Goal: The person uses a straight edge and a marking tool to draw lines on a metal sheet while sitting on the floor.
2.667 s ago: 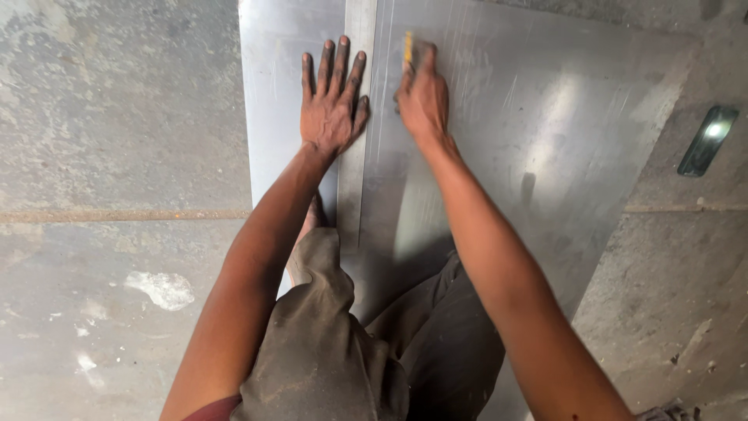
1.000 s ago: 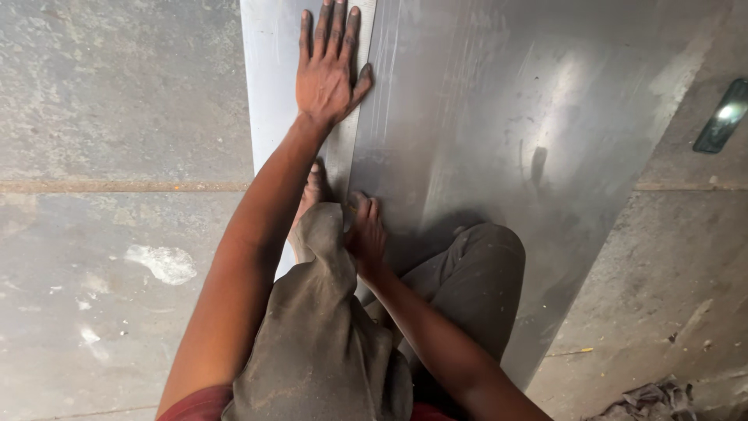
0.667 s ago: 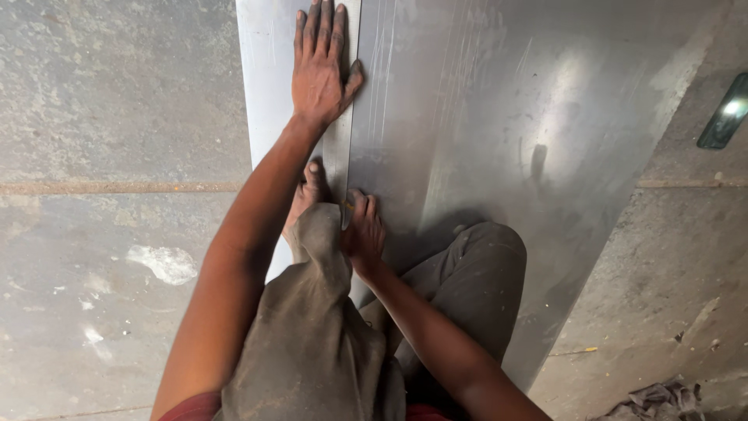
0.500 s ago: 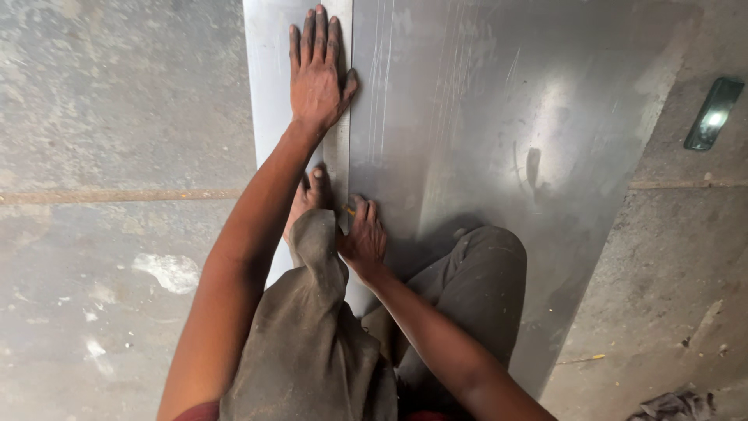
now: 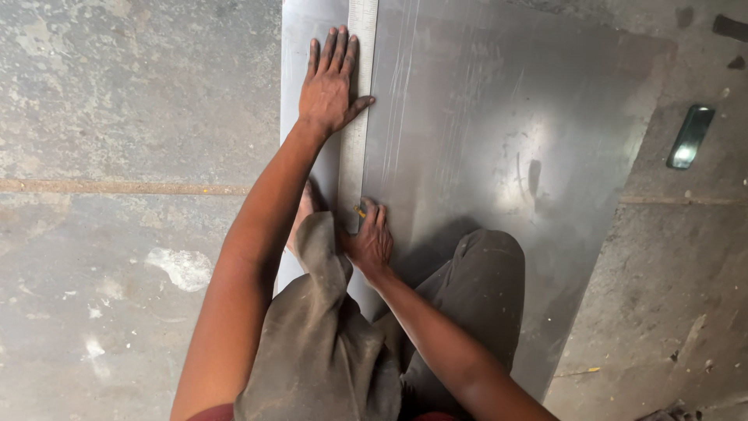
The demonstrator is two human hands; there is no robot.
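Note:
A large grey metal sheet point(image 5: 499, 117) lies flat on the concrete floor. A long steel ruler point(image 5: 357, 132) runs along it, away from me. My left hand point(image 5: 331, 82) presses flat on the ruler's far part, fingers spread. My right hand point(image 5: 370, 238) is close to my knees at the ruler's near end, closed on a small yellow marking tool point(image 5: 360, 210) whose tip touches the sheet beside the ruler's edge. I squat on the sheet, with my grey trousers point(image 5: 327, 343) covering its near part.
A dark phone-like device point(image 5: 690, 136) lies on the concrete floor point(image 5: 117, 156) to the right of the sheet. A bare foot point(image 5: 305, 206) rests on the sheet under my left arm. Some debris lies at the bottom right.
My right hand has come from the ruler's far end down to its near end by my knees. My left hand stays flat on the ruler.

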